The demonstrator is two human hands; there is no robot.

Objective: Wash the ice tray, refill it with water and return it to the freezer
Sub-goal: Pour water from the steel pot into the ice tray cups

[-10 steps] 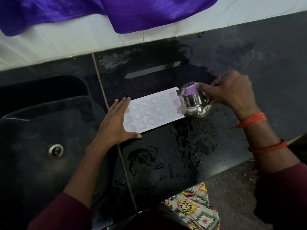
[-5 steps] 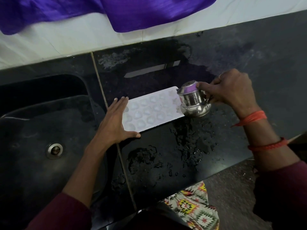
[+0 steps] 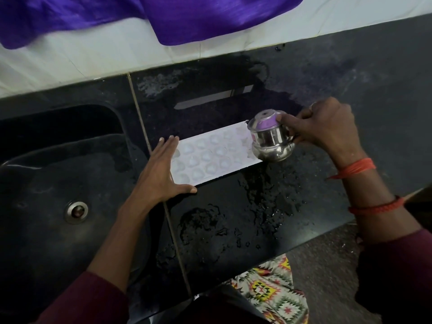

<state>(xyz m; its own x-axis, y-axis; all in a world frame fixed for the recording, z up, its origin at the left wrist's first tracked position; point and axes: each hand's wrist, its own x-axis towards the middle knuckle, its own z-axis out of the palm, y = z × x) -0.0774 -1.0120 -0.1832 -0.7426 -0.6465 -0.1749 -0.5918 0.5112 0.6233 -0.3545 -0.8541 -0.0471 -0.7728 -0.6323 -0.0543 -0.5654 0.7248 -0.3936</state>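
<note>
**White plastic ice tray held flat on a wet black stone desk**

The ice tray is laid lengthwise on the desk, right side up, its rows of rounded cups showing. Its left end is covered by the left hand, which is pressed flat on it with the fingers straight and close together. The thumb is spread out along the tray's near edge.

Over the tray's right end a small round-bellied steel pot is held tilted, its mouth turned toward the tray, with a purple reflection inside. The pot is gripped by the right hand. The fingers are curled at its far side and one finger is laid against its rim. Whether water is running from the pot cannot be told.

Two red thread bands are worn on the wrist and forearm behind that hand, and maroon sleeves are seen on both arms.

Splashes and puddles of water are spread over the desk just in front of the tray. To the left of the tray, past a pale seam in the stone, a dark sink with a round metal drain is sunk into the desk.

Behind the tray a white tiled wall is seen, with shiny purple cloth hung over it. Well in front of the tray, below the desk's edge, a patterned cloth in green, yellow and red is visible.
</note>
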